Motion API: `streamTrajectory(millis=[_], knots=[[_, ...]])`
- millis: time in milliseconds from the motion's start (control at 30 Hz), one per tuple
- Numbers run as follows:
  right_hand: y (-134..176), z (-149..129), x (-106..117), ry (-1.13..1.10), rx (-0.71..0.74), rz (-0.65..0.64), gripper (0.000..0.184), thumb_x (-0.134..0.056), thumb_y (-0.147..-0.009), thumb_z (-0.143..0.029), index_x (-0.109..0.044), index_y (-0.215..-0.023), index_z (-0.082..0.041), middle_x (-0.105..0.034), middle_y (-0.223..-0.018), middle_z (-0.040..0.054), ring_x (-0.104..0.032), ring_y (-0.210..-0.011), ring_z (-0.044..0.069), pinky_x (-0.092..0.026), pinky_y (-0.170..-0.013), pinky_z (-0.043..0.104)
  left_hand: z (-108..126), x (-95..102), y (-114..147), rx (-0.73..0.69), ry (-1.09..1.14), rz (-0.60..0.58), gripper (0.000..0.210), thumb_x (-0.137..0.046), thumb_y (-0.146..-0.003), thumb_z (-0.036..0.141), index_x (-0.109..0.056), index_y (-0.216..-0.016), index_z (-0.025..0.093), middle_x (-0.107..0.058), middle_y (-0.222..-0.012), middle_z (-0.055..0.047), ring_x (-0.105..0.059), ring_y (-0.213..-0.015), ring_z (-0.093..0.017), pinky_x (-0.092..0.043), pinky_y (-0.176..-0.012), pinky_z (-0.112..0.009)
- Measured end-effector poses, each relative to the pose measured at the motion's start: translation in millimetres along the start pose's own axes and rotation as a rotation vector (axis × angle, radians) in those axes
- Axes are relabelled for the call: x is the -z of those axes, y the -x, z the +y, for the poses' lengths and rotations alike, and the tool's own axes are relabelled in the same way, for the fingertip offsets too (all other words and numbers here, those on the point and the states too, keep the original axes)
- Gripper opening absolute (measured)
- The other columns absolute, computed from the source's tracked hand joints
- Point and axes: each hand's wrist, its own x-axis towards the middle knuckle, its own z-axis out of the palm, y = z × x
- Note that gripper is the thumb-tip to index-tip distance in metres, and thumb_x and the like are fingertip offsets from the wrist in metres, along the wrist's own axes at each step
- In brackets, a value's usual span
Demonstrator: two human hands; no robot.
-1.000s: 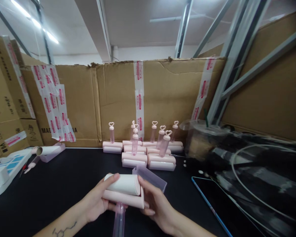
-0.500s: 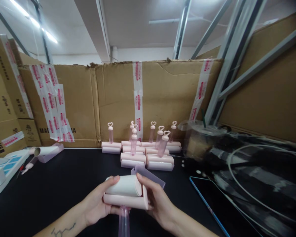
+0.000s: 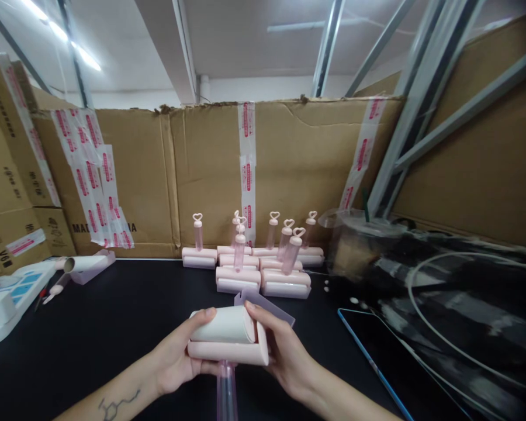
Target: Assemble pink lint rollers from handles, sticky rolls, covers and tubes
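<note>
Low over the black table, a lint roller (image 3: 223, 325) is held between both hands, its white roll uppermost in a pink frame and its clear pinkish handle pointing down toward me. My left hand (image 3: 179, 354) closes on the left end, thumb on the roll and fingers beneath. At the right end, my right hand (image 3: 283, 354) grips the frame, with its thumb on the roll's top edge. Some fingers of both hands are hidden behind the frame. Just beyond lies a translucent lilac cover (image 3: 267, 308), partly covered by the roller and right hand.
Several finished-looking lint rollers (image 3: 238, 278) stand handle-up at the back. A phone (image 3: 390, 356) and a bagged drink cup (image 3: 355, 245) are on the right. A power strip (image 3: 17, 298) and another roller (image 3: 85, 264) lie left. A cardboard wall (image 3: 210, 169) closes the back.
The lint roller stays in both hands, appearing slightly higher and farther right, with almost the same tilt and grip. The whole view has shifted a little.
</note>
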Motion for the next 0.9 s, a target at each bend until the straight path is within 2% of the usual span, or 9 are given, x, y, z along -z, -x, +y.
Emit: streamTrajectory(millis=[133,267,333,400,467,567,667,733,900], knots=[[-3.2,3.4,8.4,0.169,0.075,0.001,0.045,-0.047,-0.075,-0.062,-0.046,-0.060,-0.019,-0.036,-0.046,-0.0059,-0.030,-0.035,0.007,-0.021,-0.034,0.020,0.1,2.6,2.3,-0.025,-0.064,0.064,0.049,-0.062,-0.075,0.039,-0.049,-0.112,0.008,-0.068,-0.084,-0.014,-0.066,-0.070,-0.024,-0.053,-0.060,-0.034],[-1.0,-11.1,27.8,0.804,0.543,0.019,0.046,-0.033,-0.088,-0.049,-0.049,-0.057,-0.019,-0.048,-0.058,0.0015,-0.048,-0.051,0.013,-0.039,-0.047,0.024,4.1,6.5,2.4,-0.117,-0.105,0.097,0.049,-0.067,-0.072,0.035,-0.044,-0.112,0.017,-0.067,-0.082,-0.008,-0.066,-0.069,-0.023,-0.053,-0.059,-0.034],[2.5,-20.8,34.2,1.061,0.750,0.066,0.031,-0.034,-0.089,-0.033,-0.061,-0.081,-0.019,-0.059,-0.081,0.0075,-0.057,-0.072,0.018,-0.046,-0.063,0.029,7.6,7.9,1.3,-0.151,-0.087,0.132,0.047,-0.067,-0.072,0.036,-0.046,-0.110,0.015,-0.067,-0.087,-0.010,-0.066,-0.072,-0.023,-0.052,-0.064,-0.034],[5.5,-25.5,35.2,1.241,0.920,0.038,0.033,-0.039,-0.086,-0.020,-0.052,-0.116,-0.021,-0.057,-0.111,0.0113,-0.056,-0.099,0.023,-0.046,-0.080,0.034,10.1,8.7,0.3,-0.178,-0.064,0.152,0.046,-0.066,-0.074,0.036,-0.050,-0.109,0.012,-0.067,-0.093,-0.013,-0.066,-0.077,-0.023,-0.052,-0.070,-0.034],[6.9,-24.0,32.2,1.408,1.103,-0.115,0.051,-0.043,-0.082,-0.011,-0.038,-0.131,-0.027,-0.048,-0.129,0.0085,-0.045,-0.118,0.024,-0.038,-0.095,0.040,10.6,8.7,0.6,-0.159,-0.057,0.077,0.044,-0.062,-0.077,0.038,-0.053,-0.109,0.009,-0.066,-0.096,-0.015,-0.065,-0.080,-0.022,-0.050,-0.074,-0.033],[6.3,-17.9,27.8,1.553,1.271,-0.248,0.049,-0.045,-0.086,-0.009,-0.042,-0.128,-0.033,-0.052,-0.128,0.0038,-0.041,-0.122,0.022,-0.031,-0.102,0.044,9.0,6.6,4.5,-0.069,-0.013,-0.166,0.053,-0.051,-0.081,0.049,-0.054,-0.112,0.006,-0.065,-0.099,-0.017,-0.063,-0.086,-0.023,-0.046,-0.081,-0.035],[6.2,-23.9,32.4,1.522,1.251,-0.135,0.036,-0.050,-0.086,-0.021,-0.050,-0.122,-0.027,-0.059,-0.120,0.0067,-0.049,-0.114,0.024,-0.039,-0.094,0.039,9.9,4.5,7.6,-0.018,0.070,-0.335,0.074,-0.038,-0.076,0.068,-0.052,-0.115,0.007,-0.063,-0.102,-0.018,-0.061,-0.092,-0.028,-0.040,-0.089,-0.042],[7.1,-36.9,41.3,1.458,1.134,-0.021,0.032,-0.054,-0.084,-0.032,-0.056,-0.115,-0.023,-0.062,-0.112,0.0086,-0.055,-0.104,0.024,-0.044,-0.086,0.035,11.0,5.7,5.2,-0.045,0.050,-0.352,0.077,-0.033,-0.074,0.073,-0.050,-0.114,0.009,-0.062,-0.100,-0.017,-0.061,-0.090,-0.029,-0.039,-0.089,-0.045],[5.8,-65.4,68.1,1.488,0.666,0.334,0.031,-0.052,-0.079,-0.047,-0.066,-0.087,-0.020,-0.068,-0.083,0.0076,-0.062,-0.074,0.023,-0.042,-0.062,0.029,3.4,20.9,-13.7,-0.380,-0.437,-0.062,0.052,-0.062,-0.072,0.047,-0.047,-0.113,0.018,-0.059,-0.093,-0.007,-0.058,-0.087,-0.022,-0.040,-0.086,-0.041]])
